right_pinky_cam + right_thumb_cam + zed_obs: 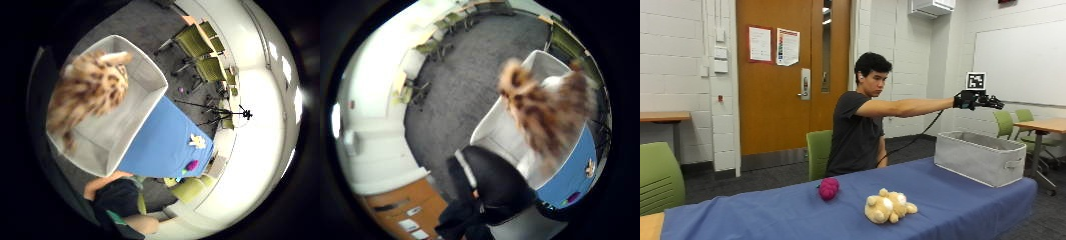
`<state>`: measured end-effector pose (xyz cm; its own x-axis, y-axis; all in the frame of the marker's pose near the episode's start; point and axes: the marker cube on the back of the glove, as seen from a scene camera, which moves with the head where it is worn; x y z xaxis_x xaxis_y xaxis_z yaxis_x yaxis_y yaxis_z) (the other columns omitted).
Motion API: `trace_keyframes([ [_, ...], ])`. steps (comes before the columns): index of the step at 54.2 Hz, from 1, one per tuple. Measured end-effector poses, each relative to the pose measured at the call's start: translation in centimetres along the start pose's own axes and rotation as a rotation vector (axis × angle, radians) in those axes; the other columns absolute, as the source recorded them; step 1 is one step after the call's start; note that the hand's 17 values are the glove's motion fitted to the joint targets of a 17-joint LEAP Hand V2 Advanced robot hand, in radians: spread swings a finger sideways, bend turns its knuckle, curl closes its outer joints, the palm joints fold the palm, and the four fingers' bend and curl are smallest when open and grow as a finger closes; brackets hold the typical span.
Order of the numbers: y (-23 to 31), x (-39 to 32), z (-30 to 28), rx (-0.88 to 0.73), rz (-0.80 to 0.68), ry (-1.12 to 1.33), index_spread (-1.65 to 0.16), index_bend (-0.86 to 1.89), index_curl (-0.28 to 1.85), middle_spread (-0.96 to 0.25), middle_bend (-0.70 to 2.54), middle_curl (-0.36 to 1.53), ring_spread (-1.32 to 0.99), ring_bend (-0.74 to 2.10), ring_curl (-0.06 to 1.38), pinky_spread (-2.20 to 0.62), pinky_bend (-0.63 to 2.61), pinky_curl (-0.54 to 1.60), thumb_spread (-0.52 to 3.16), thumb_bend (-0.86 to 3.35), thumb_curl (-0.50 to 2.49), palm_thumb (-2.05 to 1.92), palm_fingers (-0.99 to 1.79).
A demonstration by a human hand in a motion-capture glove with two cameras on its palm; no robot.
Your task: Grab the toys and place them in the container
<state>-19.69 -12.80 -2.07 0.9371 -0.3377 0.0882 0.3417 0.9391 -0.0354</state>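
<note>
Currently right hand [971, 99] raised high above container [979, 156] at table's [773, 212] right end; palm views show spotted plush toy [87, 90] close under palm, over container opening. Grip or free fall: cannot tell. Lower before releasing. Tan teddy [888, 206] and pink toy [829, 188] remain on table.

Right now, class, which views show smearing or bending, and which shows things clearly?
Both palm views: the spotted plush toy is smeared above the grey container. Little finger side palm view: the white wall curves round the scene. Outside view: even light, with the pink toy and beige toy clear.
</note>
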Motion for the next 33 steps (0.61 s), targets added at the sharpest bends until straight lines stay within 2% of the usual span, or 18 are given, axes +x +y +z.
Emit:
trace_keyframes([
  [2,0.2,-0.3,0.1,0.020,0.002,0.038,-0.27,-0.02,0.99,-0.16,0.62,0.57,-0.24,0.86,0.46,-0.21,0.86,0.48,1.00,-0.18,0.87,-0.13,-0.41],
  [6,0.7,-1.6,0.1,0.043,0.010,0.102,-0.24,-0.03,0.84,-0.08,0.52,0.49,-0.18,0.70,0.34,-0.14,0.84,0.40,0.97,-0.17,0.75,-0.19,-0.33],
  [11,2.6,-3.9,-0.7,0.058,-0.011,0.064,-0.21,0.00,0.71,-0.04,0.43,0.45,-0.14,0.62,0.28,-0.08,0.84,0.37,0.96,-0.16,0.63,-0.20,-0.29],
  [18,5.6,4.1,-1.3,0.055,0.076,0.133,-0.19,0.05,0.58,-0.04,0.35,0.42,-0.13,0.51,0.25,-0.04,0.81,0.36,0.93,-0.15,0.50,-0.19,-0.24],
  [23,8.7,7.7,-2.3,0.074,-0.079,0.018,-0.19,0.05,0.50,-0.05,0.32,0.41,-0.14,0.48,0.24,-0.04,0.82,0.36,0.92,-0.15,0.42,-0.20,-0.19],
  [27,11.0,11.2,-2.9,0.086,-0.117,-0.029,-0.18,0.06,0.45,-0.06,0.30,0.41,-0.15,0.46,0.24,-0.03,0.82,0.35,0.92,-0.14,0.37,-0.19,-0.16],
  [33,12.8,19.2,-2.4,0.101,0.209,0.186,-0.17,0.10,0.41,-0.06,0.29,0.41,-0.17,0.45,0.25,-0.03,0.79,0.35,0.91,-0.14,0.31,-0.19,-0.12],
])
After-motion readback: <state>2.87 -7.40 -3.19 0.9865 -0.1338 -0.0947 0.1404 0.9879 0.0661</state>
